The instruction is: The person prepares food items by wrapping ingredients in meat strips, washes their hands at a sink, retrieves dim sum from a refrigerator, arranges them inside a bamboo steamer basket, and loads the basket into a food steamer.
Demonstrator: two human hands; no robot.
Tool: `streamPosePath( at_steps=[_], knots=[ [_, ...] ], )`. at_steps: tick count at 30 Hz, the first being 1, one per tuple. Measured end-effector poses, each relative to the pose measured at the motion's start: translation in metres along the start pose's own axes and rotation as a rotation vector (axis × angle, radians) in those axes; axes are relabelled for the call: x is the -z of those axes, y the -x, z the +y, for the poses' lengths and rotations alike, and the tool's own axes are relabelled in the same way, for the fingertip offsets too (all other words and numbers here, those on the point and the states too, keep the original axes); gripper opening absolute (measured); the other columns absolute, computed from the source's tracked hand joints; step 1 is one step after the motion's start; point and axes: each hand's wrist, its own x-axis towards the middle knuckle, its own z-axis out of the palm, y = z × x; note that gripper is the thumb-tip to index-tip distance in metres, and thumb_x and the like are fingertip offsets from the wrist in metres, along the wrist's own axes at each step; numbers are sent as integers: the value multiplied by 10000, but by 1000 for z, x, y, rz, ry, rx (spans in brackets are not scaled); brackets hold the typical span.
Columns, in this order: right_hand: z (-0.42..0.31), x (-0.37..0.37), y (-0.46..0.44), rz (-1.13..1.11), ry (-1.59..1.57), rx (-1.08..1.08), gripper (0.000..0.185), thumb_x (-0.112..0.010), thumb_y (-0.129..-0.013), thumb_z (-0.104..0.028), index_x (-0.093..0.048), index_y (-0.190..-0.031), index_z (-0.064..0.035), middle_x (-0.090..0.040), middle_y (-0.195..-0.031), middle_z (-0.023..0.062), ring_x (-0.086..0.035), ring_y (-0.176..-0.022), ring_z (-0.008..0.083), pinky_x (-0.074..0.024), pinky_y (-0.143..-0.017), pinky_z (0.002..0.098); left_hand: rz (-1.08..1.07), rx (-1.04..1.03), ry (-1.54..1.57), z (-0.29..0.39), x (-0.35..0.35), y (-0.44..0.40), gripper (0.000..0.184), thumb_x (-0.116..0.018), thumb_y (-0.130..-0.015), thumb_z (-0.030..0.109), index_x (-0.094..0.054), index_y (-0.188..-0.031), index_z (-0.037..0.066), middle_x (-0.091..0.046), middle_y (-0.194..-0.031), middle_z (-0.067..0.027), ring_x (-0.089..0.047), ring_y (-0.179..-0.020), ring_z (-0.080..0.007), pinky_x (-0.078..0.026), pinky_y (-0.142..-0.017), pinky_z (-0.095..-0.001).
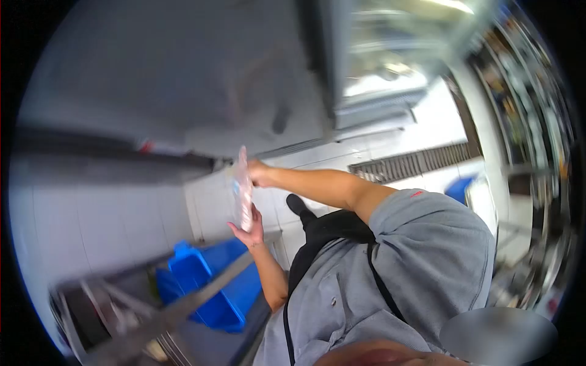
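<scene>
Flat, pale-pink plastic packet [243,195]: left hand [250,230] grips one end, right hand [259,174] alongside, probably steadying, hold unclear; blue plastic bin [244,288] near left hand

White glare streaks across the top right, and look, the floor [441,119] there burns to near white! The big grey panel [165,73] at upper left sits dim, soft with blur. Out right, the shelves [526,91] bend and smear under fisheye distortion, while black swallows every corner.
</scene>
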Motion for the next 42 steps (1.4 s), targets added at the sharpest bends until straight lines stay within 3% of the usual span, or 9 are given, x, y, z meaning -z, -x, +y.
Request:
streamPosePath(
  at_steps=[4, 11, 21, 25, 28, 30, 37, 39, 42],
  knots=[
    [-33, 180, 108, 392, 311, 90, 143, -664, -806, -130, -672, -893, -16, -634, -823, 87, -575, -702, 170, -463, -597, 371, 258, 484, -387, -146, 31, -69, 365, -488, -913, 150, -527, -1219, -45, -633, -1108, -192, -658, -906, -330, -569, -756, -426],
    [-124, 434, 340, 449, 176, 495, 522, -738, -786, -142, -555, -1253, 5, -636, -1145, 96, -604, -1018, 190, -509, -888, 371, -208, 903, -982, -465, -34, -99, 488, -472, -883, 49, -426, -1361, -40, -546, -1310, -201, -554, -1197, -338, -483, -1001, -488],
    [-271, 630, 623, 1030, 358, 313, 276, -653, -742, -22, -644, -1016, 0, -660, -878, 47, -605, -746, 112, -493, -678, 231, -577, 1422, -939, -869, -202, -69, 498, -520, -941, 123, -383, -1386, -57, -522, -1343, -210, -534, -1221, -349, -418, -1065, -482],
    [-290, 712, 683, 1584, 171, 512, 237, -633, -800, -92, -653, -1034, -60, -665, -876, 70, -629, -768, 200, -509, -713, 331, -877, 1169, -1045, -1007, -256, -47, 528, -625, -859, 2, -436, -1349, -51, -574, -1270, -181, -602, -1118, -308, -517, -949, -456],
    [-250, 789, 759, 1853, 800, -269, 294, -532, -871, -199, -618, -1093, -25, -613, -1136, 232, -591, -1008, 410, -495, -852, 430, -960, 915, -1414, -1101, -295, -55, 437, -697, -780, 9, -589, -1201, -34, -663, -1072, -139, -648, -932, -246, -553, -800, -397],
    [-177, 820, 800, 2056, 1091, -7, 276, -527, -864, -239, -652, -953, -10, -656, -958, 227, -604, -926, 431, -468, -840, 519, -1097, 703, -1548, -1156, -327, -56, 381, -694, -755, 3, -639, -1132, -13, -677, -1040, -119, -644, -905, -222, -533, -794, -362],
    [20, 766, 810, 1697, 274, -931, 324, -525, -884, -245, -671, -1101, -54, -639, -1157, 198, -604, -1094, 376, -486, -932, 452, -970, 480, -1679, -1302, -393, -114, 379, -667, -736, -65, -630, -1114, -55, -678, -1017, -155, -652, -904, -262, -531, -814, -379],
    [41, 753, 804, 1172, 393, -747, 350, -466, -907, -213, -666, -1132, -34, -644, -1184, 176, -597, -1127, 343, -471, -959, 426, -950, 431, -1696, -1346, -407, -127, 377, -666, -736, -72, -629, -1111, -58, -678, -1015, -161, -654, -900, -267, -532, -813, -383],
    [-42, 795, 793, 1426, 279, -538, 280, -536, -842, -181, -707, -1008, -36, -660, -1131, 193, -620, -1080, 337, -488, -906, 422, -985, 409, -1698, -1426, -433, -149, 401, -654, -781, -54, -593, -1177, -74, -658, -1072, -156, -654, -933, -281, -535, -819, -406]
  ],
)
